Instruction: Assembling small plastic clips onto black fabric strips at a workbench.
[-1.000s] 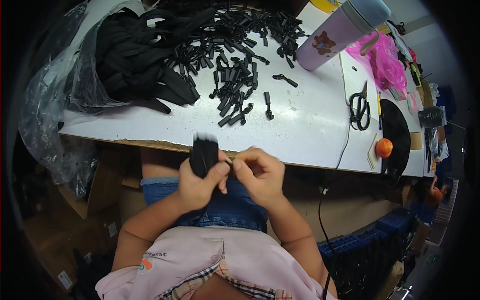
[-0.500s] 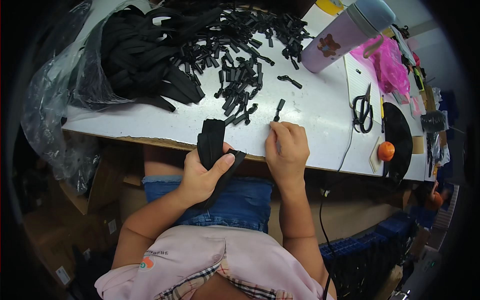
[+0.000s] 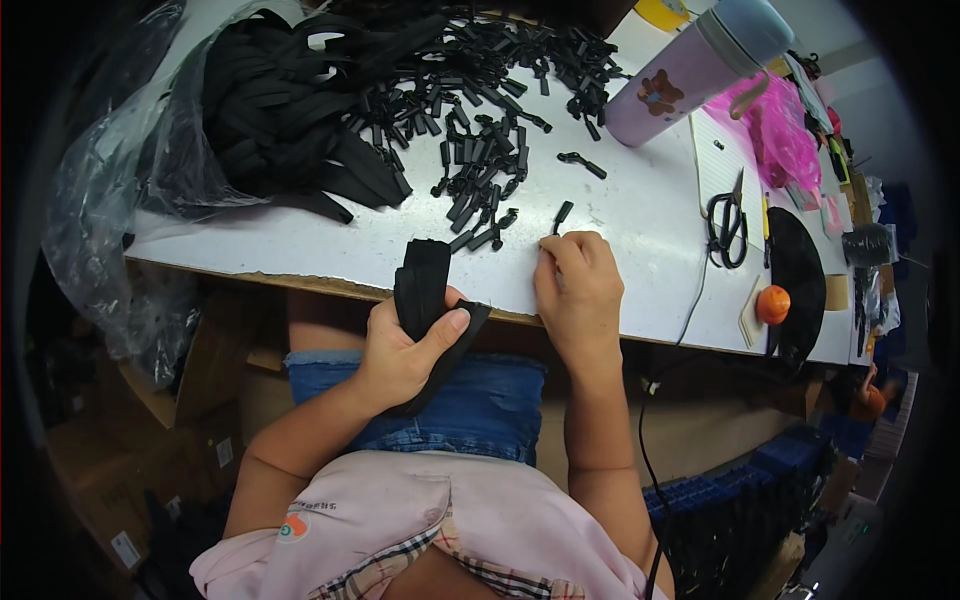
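Observation:
My left hand (image 3: pixel 412 350) is closed around a folded black zipper tape (image 3: pixel 428 268), whose ends stick out above and below the thumb. Over the table's front edge, my right hand (image 3: pixel 580 290) has its fingers pinched together at a black zipper slider (image 3: pixel 565 213). The slider's pull shows beyond the knuckles, while its lower end is hidden by the fingers. One more loose slider (image 3: pixel 582 165) lies farther off. A spread-out heap of zipper sliders (image 3: pixel 485 160) covers the table's middle and back.
Black tapes (image 3: pixel 270 110) spill from a clear plastic bag (image 3: pixel 110 220) at the left. A lilac bottle (image 3: pixel 670 85) stands at the back right, near a notebook (image 3: pixel 715 150), black scissors (image 3: pixel 727 225), a pink bag (image 3: pixel 780 130) and an orange round object (image 3: pixel 772 303). A cable (image 3: pixel 690 310) crosses the table edge.
My right hand has moved slightly right and away from me, and its fingers now cover the slider's lower end. My left hand and the tape stay where they were.

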`<state>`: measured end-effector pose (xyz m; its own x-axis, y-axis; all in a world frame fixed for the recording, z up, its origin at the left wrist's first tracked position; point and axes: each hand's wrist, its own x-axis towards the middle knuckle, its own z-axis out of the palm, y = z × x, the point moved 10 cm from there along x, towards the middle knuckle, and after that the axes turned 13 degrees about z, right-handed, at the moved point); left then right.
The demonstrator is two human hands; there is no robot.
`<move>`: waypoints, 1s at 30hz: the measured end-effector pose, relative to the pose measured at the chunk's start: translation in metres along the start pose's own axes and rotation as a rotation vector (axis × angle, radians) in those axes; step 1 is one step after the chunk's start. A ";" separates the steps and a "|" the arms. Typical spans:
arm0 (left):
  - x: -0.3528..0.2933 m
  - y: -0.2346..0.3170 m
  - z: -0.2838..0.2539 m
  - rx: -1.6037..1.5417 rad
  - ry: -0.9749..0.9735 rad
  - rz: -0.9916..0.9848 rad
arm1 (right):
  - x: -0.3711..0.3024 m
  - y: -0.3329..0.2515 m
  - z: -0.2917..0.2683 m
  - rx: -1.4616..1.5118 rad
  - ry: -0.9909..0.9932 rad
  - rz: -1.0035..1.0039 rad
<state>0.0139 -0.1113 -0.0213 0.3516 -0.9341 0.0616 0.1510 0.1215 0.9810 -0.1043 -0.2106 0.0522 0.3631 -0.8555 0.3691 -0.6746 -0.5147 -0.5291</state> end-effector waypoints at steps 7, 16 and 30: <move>0.003 0.009 0.007 -0.053 -0.007 0.054 | -0.027 -0.002 0.018 0.965 -0.350 0.326; 0.006 0.027 0.007 0.071 -0.035 0.234 | -0.029 -0.031 0.004 0.734 -0.261 0.025; 0.005 0.037 0.001 0.144 0.058 0.330 | -0.031 -0.027 0.013 0.829 -0.293 0.077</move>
<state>0.0203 -0.1123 0.0157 0.4119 -0.8316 0.3726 -0.1099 0.3606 0.9262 -0.0889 -0.1708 0.0447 0.5626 -0.8113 0.1593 -0.0619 -0.2335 -0.9704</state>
